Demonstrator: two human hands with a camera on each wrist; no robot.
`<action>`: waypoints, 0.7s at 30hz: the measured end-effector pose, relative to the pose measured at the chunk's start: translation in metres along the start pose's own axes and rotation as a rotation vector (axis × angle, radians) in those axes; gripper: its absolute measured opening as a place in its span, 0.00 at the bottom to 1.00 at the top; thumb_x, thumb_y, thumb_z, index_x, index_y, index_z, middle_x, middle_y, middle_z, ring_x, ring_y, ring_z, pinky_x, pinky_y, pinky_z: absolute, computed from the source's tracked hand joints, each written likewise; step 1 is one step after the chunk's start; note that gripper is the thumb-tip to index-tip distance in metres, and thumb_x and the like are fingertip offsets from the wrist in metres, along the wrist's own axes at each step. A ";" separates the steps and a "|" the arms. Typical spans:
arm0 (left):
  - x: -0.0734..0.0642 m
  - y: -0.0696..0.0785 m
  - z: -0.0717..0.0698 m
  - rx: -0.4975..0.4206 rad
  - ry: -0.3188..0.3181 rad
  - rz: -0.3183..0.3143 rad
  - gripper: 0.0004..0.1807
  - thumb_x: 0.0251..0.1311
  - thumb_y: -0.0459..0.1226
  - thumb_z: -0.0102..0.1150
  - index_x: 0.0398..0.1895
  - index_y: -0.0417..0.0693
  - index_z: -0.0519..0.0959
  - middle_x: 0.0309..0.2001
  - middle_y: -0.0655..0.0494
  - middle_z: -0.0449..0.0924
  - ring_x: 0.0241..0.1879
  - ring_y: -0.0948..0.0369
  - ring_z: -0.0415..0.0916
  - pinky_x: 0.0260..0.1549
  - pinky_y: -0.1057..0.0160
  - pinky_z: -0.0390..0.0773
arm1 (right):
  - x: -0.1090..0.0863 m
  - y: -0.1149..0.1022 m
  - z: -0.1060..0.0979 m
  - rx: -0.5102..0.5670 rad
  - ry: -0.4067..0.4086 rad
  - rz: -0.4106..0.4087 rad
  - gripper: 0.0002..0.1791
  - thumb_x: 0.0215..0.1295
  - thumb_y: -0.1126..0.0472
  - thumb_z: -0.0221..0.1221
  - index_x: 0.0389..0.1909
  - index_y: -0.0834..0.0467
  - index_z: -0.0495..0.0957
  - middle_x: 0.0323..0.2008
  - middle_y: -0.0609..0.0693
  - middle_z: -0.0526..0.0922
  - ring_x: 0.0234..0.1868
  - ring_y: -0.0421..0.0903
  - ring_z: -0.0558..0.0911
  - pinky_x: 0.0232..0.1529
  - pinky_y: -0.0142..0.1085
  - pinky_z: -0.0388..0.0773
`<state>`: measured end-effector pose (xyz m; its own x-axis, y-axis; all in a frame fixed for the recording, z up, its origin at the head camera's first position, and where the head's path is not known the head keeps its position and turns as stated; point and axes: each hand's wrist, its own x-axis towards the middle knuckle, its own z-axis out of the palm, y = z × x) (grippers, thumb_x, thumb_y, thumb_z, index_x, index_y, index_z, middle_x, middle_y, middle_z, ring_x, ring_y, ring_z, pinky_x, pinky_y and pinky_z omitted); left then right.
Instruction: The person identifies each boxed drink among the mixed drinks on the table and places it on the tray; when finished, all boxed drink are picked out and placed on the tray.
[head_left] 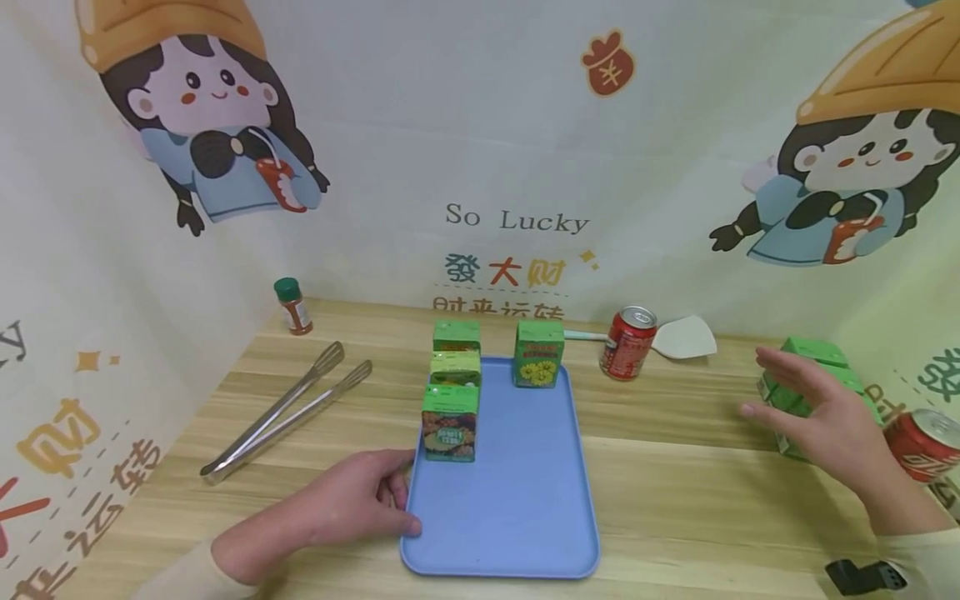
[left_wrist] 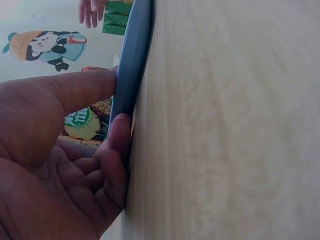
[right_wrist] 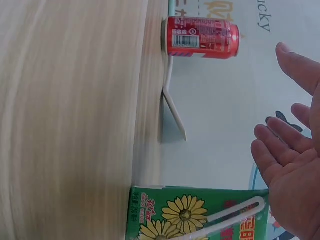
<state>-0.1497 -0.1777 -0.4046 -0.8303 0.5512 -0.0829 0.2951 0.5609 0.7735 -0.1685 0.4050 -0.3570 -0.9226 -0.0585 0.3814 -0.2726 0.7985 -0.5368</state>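
My left hand (head_left: 352,504) grips the near left edge of a blue tray (head_left: 517,508), thumb over the rim and fingers curled against its side. Three green juice cartons stand in a row along the tray's left side, the nearest carton (head_left: 450,423) showing a dark fruit print. Another carton (head_left: 538,354) with yellow flowers is at the far right corner. Open and holding nothing, my right hand (head_left: 832,417) is beside a group of green cartons (head_left: 817,350) at the right, partly hiding them. In the right wrist view, a flower-print carton (right_wrist: 185,215) with a straw sits close below the fingers.
Behind the tray, a red can (head_left: 628,343) stands in front of a white spatula (head_left: 684,337). A second red can (head_left: 926,446) is at the far right. Metal tongs (head_left: 281,417) lie to the left, and a green-capped spice jar (head_left: 292,307) stands at the back left.
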 end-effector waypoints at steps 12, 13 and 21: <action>-0.001 0.000 0.000 -0.007 -0.001 -0.010 0.53 0.57 0.42 0.86 0.78 0.23 0.68 0.34 0.61 0.82 0.31 0.63 0.78 0.31 0.65 0.79 | 0.003 0.008 -0.014 -0.066 -0.018 0.100 0.48 0.71 0.51 0.77 0.85 0.60 0.66 0.76 0.70 0.74 0.70 0.79 0.74 0.59 0.77 0.69; 0.000 -0.001 0.000 -0.011 -0.001 -0.010 0.53 0.57 0.42 0.86 0.78 0.23 0.68 0.35 0.61 0.82 0.31 0.63 0.78 0.31 0.65 0.79 | 0.002 0.009 -0.015 -0.069 -0.017 0.110 0.48 0.72 0.51 0.77 0.85 0.60 0.66 0.75 0.71 0.74 0.69 0.78 0.73 0.59 0.77 0.69; 0.000 -0.001 0.001 0.005 0.008 -0.016 0.53 0.57 0.42 0.86 0.79 0.24 0.68 0.34 0.62 0.82 0.31 0.63 0.78 0.32 0.64 0.80 | -0.001 0.021 -0.016 -0.081 0.027 0.120 0.43 0.73 0.54 0.76 0.82 0.64 0.68 0.70 0.73 0.77 0.68 0.72 0.73 0.71 0.71 0.66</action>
<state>-0.1493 -0.1776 -0.4058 -0.8389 0.5367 -0.0904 0.2836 0.5729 0.7690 -0.1692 0.4313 -0.3562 -0.9394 0.0554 0.3384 -0.1367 0.8445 -0.5178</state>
